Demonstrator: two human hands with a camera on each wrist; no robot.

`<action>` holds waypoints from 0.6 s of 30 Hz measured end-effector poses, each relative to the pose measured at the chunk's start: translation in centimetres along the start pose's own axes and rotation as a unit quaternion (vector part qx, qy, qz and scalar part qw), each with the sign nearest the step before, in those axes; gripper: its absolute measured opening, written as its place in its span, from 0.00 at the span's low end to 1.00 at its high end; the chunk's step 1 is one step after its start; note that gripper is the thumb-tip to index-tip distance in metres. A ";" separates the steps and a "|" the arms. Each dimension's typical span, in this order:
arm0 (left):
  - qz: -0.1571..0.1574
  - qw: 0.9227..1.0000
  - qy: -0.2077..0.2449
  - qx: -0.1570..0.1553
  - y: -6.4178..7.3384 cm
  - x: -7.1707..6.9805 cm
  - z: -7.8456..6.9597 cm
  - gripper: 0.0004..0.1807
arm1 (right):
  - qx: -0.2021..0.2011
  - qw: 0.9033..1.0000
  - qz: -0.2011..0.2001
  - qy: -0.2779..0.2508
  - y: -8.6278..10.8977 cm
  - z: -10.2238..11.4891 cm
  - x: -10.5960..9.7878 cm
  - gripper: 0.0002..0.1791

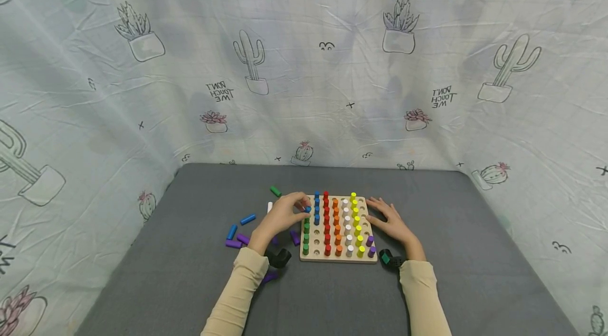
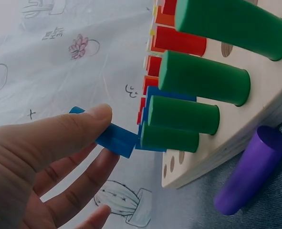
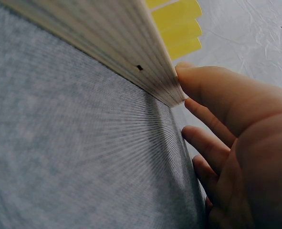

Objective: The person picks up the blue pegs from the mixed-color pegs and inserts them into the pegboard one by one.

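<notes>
A wooden pegboard [image 1: 339, 260] holds upright pegs in coloured columns. Over its left column, my left hand [image 1: 285, 213] pinches a blue peg [image 2: 118, 140] between thumb and fingers. That peg is tilted, close behind the green pegs [image 2: 205, 76] in the left wrist view; whether it touches a hole is hidden. At the board's right edge rests my right hand [image 1: 393, 223], its fingers extended and spread. In the right wrist view, the thumb and a finger touch the board's edge [image 3: 150, 71] beside the yellow pegs [image 3: 181, 28].
Left of the board lie loose blue pegs [image 1: 248, 219], purple pegs [image 1: 234, 243], a white peg [image 1: 269, 207] and a green peg [image 1: 275, 191]. One purple peg [image 2: 250, 171] lies right against the board's left side. A patterned cloth [image 1: 304, 72] hangs behind the grey table [image 1: 475, 283].
</notes>
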State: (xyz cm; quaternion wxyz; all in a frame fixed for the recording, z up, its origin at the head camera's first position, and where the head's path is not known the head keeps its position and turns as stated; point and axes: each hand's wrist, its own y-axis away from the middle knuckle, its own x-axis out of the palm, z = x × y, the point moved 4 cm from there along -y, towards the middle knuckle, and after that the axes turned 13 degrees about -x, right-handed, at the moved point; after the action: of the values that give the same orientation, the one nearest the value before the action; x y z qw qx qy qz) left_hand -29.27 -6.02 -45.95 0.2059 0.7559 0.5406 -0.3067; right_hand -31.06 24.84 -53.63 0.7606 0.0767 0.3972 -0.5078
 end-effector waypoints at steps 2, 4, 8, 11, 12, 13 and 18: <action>0.000 1.000 0.003 0.000 0.0 0.0 -0.1 0.13 | -0.002 1.000 0.000 0.001 0.0 -0.1 0.0 0.32; -0.002 1.000 0.002 0.002 0.0 0.0 -0.2 0.12 | -0.004 1.000 0.001 0.003 0.0 -0.1 0.0 0.32; -0.002 1.000 -0.001 0.003 0.0 0.1 -0.4 0.12 | -0.005 1.000 0.000 0.003 0.0 -0.1 0.1 0.31; 0.000 1.000 -0.001 0.001 0.0 0.2 -0.4 0.11 | -0.005 1.000 0.001 0.003 0.0 -0.1 0.1 0.32; 0.001 1.000 0.000 0.001 0.0 0.3 -0.5 0.10 | -0.005 1.000 0.002 0.003 0.0 -0.1 0.1 0.32; 0.003 1.000 0.002 0.000 0.0 0.3 -0.5 0.10 | -0.005 1.000 0.002 0.003 0.0 0.0 0.1 0.32; 0.010 1.000 0.009 0.001 0.0 0.6 -0.5 0.10 | -0.004 1.000 0.004 0.003 0.1 0.0 0.1 0.32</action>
State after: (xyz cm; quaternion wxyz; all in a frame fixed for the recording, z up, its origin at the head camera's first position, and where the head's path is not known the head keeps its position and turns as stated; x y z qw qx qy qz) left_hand -29.02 -5.28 -46.03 0.2031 0.7645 0.5343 -0.2981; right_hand -31.01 24.82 -53.73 0.7614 0.0764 0.4016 -0.5031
